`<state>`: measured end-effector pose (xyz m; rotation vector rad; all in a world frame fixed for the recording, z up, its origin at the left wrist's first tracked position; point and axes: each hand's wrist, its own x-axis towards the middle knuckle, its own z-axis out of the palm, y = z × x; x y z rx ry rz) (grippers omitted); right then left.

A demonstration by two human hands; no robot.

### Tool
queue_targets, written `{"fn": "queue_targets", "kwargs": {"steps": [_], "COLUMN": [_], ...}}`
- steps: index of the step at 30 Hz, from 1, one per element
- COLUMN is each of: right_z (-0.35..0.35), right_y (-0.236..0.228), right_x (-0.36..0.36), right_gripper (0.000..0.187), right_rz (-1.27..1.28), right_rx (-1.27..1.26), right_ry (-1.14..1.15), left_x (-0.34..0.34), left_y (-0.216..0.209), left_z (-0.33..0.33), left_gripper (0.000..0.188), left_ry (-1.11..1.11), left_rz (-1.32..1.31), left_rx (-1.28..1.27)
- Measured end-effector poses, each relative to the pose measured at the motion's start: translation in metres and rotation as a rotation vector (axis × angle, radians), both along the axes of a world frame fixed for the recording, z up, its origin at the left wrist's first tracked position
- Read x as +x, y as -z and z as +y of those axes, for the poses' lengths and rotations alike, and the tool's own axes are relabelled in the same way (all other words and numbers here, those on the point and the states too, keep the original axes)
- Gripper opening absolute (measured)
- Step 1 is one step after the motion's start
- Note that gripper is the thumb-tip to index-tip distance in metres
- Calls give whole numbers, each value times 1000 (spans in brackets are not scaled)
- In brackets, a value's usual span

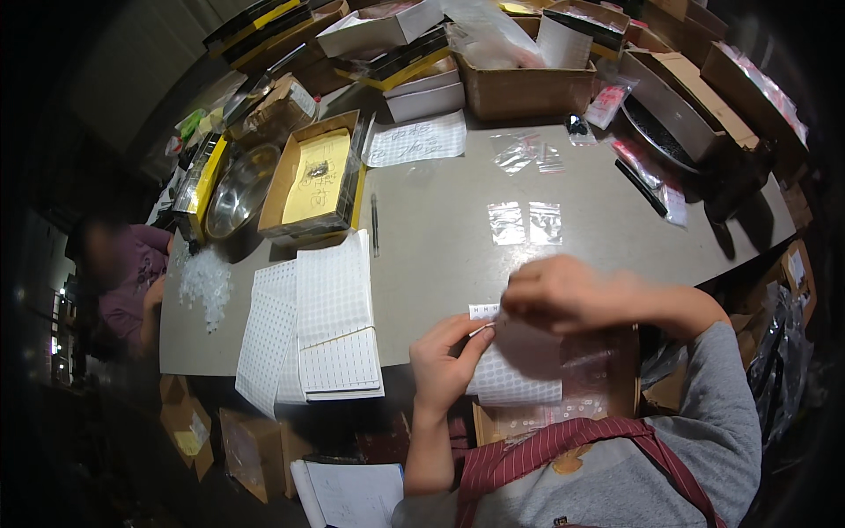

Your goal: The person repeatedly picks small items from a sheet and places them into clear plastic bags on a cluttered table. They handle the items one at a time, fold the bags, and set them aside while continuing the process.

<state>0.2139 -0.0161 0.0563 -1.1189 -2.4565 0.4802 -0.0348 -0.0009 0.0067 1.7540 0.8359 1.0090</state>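
Note:
Above the table's near edge, my left hand (443,359) is closed in a pinch on a small white piece (481,330), too small to name exactly. My right hand (559,290) hovers just to its right, blurred by motion, with its fingers curled down; whatever they hold cannot be made out. Under both hands lies a white sheet of small round stickers (510,378), partly covered by the right hand and its shadow. Below the sheet, an open cardboard box (635,374) at my lap holds clear bags and small round pieces.
Two small clear zip bags (506,223) lie ahead of my hands. Stacked sticker sheets (334,308), a pen (375,225), a pile of clear plastic pieces (208,286) and a metal bowl (242,189) are leftward. Boxes (528,92) line the back. A person (132,282) sits far left.

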Motion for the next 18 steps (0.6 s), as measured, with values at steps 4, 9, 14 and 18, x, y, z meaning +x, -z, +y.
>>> {"fn": "queue_targets", "kwargs": {"steps": [4,9,14,18], "right_z": [57,99,107,110], "right_y": [-22,-3,7,11], "right_x": [31,46,31,46], "right_gripper": [20,22,25,26], "right_rz": [53,-51,-294,-205], "right_rx": [-263,-281,-165,-130], "right_ry": [311,339,415,468], "left_x": [-1,0,-2,-1], "left_y": [0,-2,-1,-3], "left_z": [0,3,2,2], "left_gripper": [10,11,11,11], "left_ry": [-1,-3,-8,7], "left_rz": [17,2,6,-6], "left_rx": [-76,31,25,14]}}
